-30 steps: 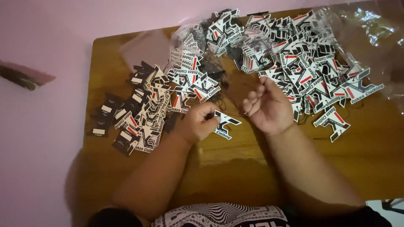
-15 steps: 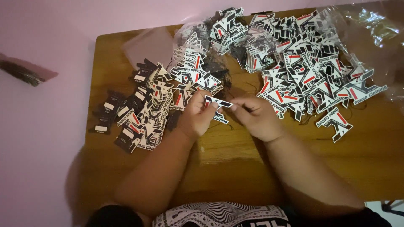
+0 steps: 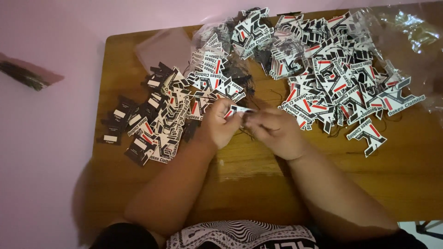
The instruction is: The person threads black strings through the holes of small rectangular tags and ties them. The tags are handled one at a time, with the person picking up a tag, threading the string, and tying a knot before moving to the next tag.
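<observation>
Black, white and red card tag [image 3: 237, 110] pinched between both hands at table [image 3: 258, 184] centre. Left hand [image 3: 220, 125] curled, fingers pressed on the tag's left end. Right hand [image 3: 275, 131] curled too, fingertips closed at the tag's right end, thin black string [image 3: 247, 134] just below. Sorted tags [image 3: 152, 124] heaped at 9 o'clock; loose pile [image 3: 332, 83] at 2 o'clock, clear bag [image 3: 410, 37] beyond.

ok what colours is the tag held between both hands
White with black and red markings; the tag sits pinched between the left hand and right hand, seen in the head view.
</observation>
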